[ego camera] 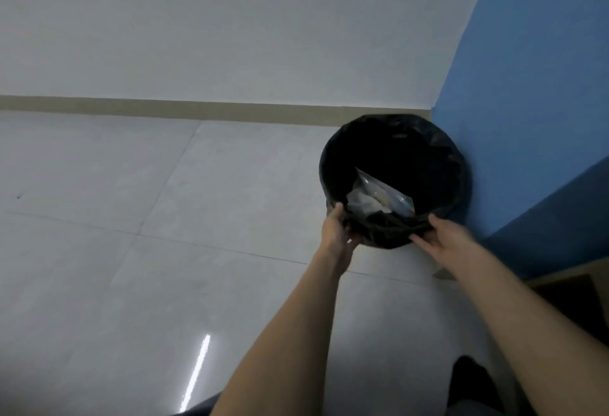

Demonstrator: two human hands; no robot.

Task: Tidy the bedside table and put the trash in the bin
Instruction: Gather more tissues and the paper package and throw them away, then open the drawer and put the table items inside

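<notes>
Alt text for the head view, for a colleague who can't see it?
The left hand and right hand grip the near rim of the black-lined bin, which stands on a tiled floor by a blue wall. Clear plastic wrapping and white trash lie inside.

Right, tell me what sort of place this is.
Probably a corner of an indoor room, perhaps a bedroom: glossy pale floor tiles, a white wall with beige skirting meeting a blue wall, and a round bin lined with a black plastic bag.
</notes>
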